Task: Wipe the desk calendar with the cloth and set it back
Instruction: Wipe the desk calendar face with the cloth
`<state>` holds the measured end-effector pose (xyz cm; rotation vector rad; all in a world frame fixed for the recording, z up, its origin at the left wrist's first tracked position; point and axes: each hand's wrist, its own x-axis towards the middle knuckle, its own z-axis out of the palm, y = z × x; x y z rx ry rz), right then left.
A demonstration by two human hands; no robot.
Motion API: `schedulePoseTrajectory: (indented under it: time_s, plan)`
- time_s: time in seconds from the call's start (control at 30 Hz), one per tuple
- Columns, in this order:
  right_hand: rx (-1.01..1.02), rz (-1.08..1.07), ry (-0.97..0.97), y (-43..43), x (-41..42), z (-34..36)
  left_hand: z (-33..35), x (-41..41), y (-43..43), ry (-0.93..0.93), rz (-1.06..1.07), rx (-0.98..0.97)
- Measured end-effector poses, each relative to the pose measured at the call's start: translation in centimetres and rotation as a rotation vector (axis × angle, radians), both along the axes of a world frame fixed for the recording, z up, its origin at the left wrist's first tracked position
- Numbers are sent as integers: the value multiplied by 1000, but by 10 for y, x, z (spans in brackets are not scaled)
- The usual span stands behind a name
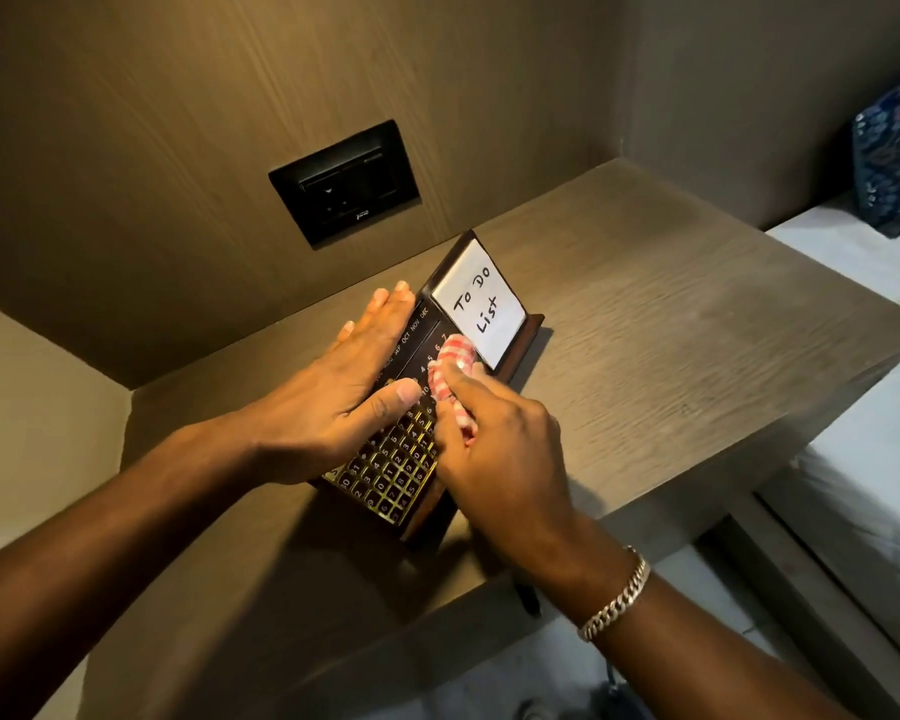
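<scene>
This is looking like a bedroom in a home or hotel: a wood-grain bedside table [671, 330] is sitting in a corner against wood-panelled walls [178, 96], with a black switch-and-socket plate [345, 181] showing on the wall just above the table's far edge. Past the table's right edge a bed with a white sheet [863, 459] is lying, and a blue patterned pillow [892, 163] is resting at its head

red-and-white checked cloth [450, 371], dark brown calendar [401, 459], white note [479, 306]
</scene>
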<state>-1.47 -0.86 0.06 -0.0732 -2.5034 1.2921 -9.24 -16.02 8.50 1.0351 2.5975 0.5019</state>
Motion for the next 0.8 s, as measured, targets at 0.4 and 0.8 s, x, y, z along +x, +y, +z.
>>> schedulePoseTrajectory:
  time_s: [0.4, 0.8]
  plan:
    - [-18, -8, 36, 26, -7, 6, -3, -2, -1, 38, -40, -12]
    - [-55, 50, 157, 33, -19, 24, 0, -6, 1, 104, -72, -74]
